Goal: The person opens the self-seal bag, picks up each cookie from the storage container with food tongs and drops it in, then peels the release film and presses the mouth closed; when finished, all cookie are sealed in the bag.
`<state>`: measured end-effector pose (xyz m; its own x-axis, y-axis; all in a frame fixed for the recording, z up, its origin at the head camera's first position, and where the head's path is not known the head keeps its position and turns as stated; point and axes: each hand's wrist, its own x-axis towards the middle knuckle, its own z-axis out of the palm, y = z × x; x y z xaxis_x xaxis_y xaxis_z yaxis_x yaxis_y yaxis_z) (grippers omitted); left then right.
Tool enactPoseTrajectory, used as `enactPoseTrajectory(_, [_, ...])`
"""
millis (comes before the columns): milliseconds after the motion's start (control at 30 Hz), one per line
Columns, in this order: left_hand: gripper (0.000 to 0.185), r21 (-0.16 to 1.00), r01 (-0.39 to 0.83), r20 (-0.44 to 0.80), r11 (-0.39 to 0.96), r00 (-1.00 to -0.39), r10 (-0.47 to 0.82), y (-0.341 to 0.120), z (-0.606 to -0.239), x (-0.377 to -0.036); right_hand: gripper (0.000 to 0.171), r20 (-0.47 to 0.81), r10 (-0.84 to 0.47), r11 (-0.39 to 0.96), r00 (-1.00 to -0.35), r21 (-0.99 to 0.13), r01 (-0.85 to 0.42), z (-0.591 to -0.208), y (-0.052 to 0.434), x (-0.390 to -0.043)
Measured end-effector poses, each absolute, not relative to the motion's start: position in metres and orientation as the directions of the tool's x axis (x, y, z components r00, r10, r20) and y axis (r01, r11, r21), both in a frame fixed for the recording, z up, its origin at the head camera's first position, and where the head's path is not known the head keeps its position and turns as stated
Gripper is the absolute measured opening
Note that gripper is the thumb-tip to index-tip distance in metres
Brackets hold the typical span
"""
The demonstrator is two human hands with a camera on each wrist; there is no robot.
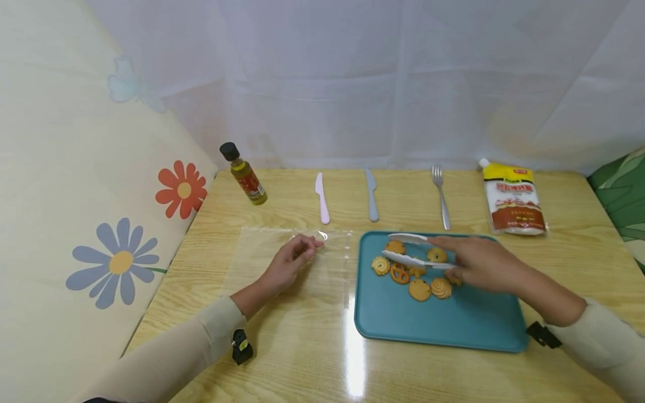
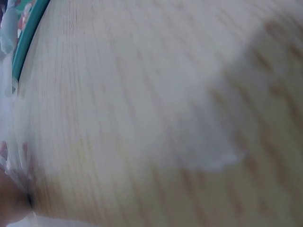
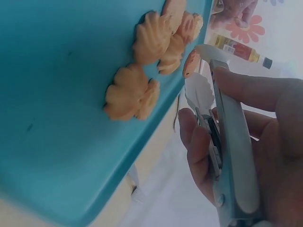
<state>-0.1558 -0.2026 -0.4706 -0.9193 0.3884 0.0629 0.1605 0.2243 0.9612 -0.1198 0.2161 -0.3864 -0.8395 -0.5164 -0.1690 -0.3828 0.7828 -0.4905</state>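
My right hand [image 1: 484,266] grips a pair of metal tongs [image 1: 408,260] over the blue-green tray [image 1: 438,327]. Between the tong heads a round cookie [image 1: 395,247] shows; the right wrist view has this cookie [image 3: 191,64] there too. Several other cookies [image 1: 420,290] and a pretzel-shaped one [image 1: 400,273] lie grouped on the tray. To the left, a clear plastic bag [image 1: 262,246] lies flat on the table. My left hand [image 1: 289,266] pinches the bag near its open edge, fingers curled. In the left wrist view only part of this hand [image 2: 12,201] shows beside the plastic.
Behind the bag stands an oil bottle [image 1: 247,180] with a black cap. A pink knife [image 1: 322,198], a grey knife [image 1: 372,196] and a fork [image 1: 441,198] lie along the back of the table [image 1: 302,347]. A spouted pouch [image 1: 515,198] lies at back right.
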Motion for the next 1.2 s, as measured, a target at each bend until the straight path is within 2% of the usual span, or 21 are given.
enactPoseTrajectory(300, [0.014, 0.972, 0.128, 0.048, 0.197, -0.929, 0.368, -0.204, -0.469, -0.155, 0.067, -0.122, -0.576, 0.727, -0.808, -0.529, -0.438, -0.388, 0.191, -0.121])
enactPoseTrajectory(533, [0.019, 0.968, 0.138, 0.056, 0.208, -0.932, 0.358, -0.207, -0.468, -0.155, 0.069, -0.088, -0.634, 0.688, -0.769, -0.518, -0.508, -0.393, 0.163, -0.127])
enactPoseTrajectory(700, [0.015, 0.966, 0.162, 0.084, 0.203, -0.934, 0.347, -0.21, -0.465, -0.156, 0.069, -0.094, -0.655, 0.671, -0.75, -0.528, -0.52, -0.397, 0.138, -0.132])
enactPoseTrajectory(933, [0.012, 0.97, 0.189, 0.125, 0.155, -0.93, 0.346, -0.21, -0.463, -0.157, 0.067, -0.062, -0.692, 0.653, -0.719, -0.479, -0.587, -0.403, 0.11, -0.138])
enactPoseTrajectory(1200, [0.015, 0.987, 0.139, 0.104, 0.084, -0.939, 0.327, -0.204, -0.463, -0.154, 0.067, -0.09, -0.7, 0.656, -0.709, -0.476, -0.587, -0.406, 0.085, -0.143])
